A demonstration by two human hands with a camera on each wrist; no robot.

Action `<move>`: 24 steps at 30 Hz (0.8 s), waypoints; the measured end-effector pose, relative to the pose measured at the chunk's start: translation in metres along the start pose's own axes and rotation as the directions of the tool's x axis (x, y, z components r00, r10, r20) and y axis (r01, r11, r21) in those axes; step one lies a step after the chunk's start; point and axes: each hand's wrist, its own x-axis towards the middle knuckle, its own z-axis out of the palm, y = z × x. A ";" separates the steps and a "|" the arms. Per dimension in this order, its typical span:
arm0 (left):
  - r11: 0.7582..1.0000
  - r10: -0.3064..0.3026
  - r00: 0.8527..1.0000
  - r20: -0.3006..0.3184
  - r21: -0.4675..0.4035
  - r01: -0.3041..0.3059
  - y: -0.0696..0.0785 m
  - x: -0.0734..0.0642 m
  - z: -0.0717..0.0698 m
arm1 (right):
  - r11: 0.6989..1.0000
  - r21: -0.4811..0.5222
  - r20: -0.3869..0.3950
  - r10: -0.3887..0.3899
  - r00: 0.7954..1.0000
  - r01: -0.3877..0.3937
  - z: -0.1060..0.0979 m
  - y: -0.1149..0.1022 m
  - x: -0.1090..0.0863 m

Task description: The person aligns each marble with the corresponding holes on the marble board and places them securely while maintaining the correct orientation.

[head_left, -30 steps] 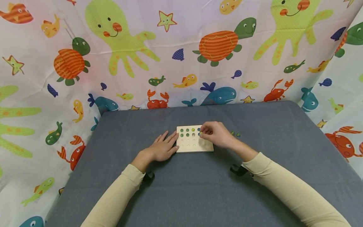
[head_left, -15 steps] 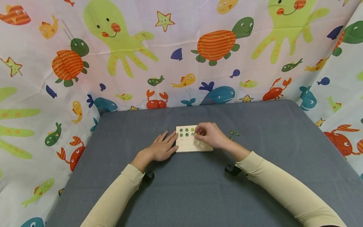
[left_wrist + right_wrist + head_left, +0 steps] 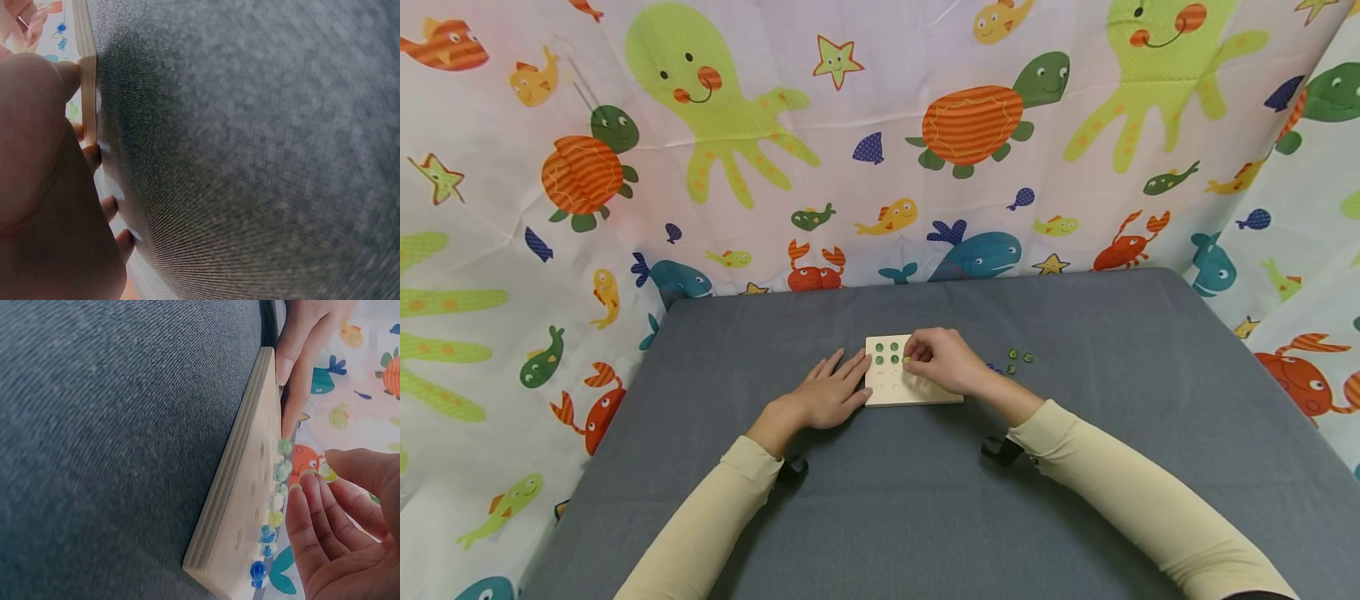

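A pale wooden board (image 3: 925,397) with rows of round hollows lies on the grey cloth. Green glass marbles (image 3: 879,347) sit in hollows at its far left. My left hand (image 3: 823,398) lies flat on the cloth, fingers spread, with fingertips and thumb at the board's left edge. Over the board's far half, my right hand (image 3: 946,360) pinches a yellow-green marble (image 3: 327,472) between thumb and fingertips. From the right wrist, a yellow marble (image 3: 275,517) and several blue marbles (image 3: 258,573) also show along the board. My right hand hides part of the board in the head view.
Loose green marbles (image 3: 1012,354) lie on the cloth right of the board, with blue marbles (image 3: 993,367) close to my right wrist. A curtain (image 3: 850,183) printed with sea animals hangs behind the grey-covered table (image 3: 880,500).
My right hand has moved left across the board, still pinching a marble. Loose marbles right of the board have come into fuller view. My left hand stays at the board's edge.
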 end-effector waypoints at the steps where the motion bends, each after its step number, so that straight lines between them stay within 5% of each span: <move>1: 1.000 -0.001 1.000 0.001 0.004 0.001 0.000 0.000 0.000 | 1.000 0.001 0.002 0.001 1.000 -0.001 0.001 0.000 0.001; 24: 1.000 -0.012 1.000 0.013 0.002 0.012 -0.008 0.005 0.007 | 1.000 -0.007 0.036 -0.021 0.999 0.021 0.022 -0.006 0.014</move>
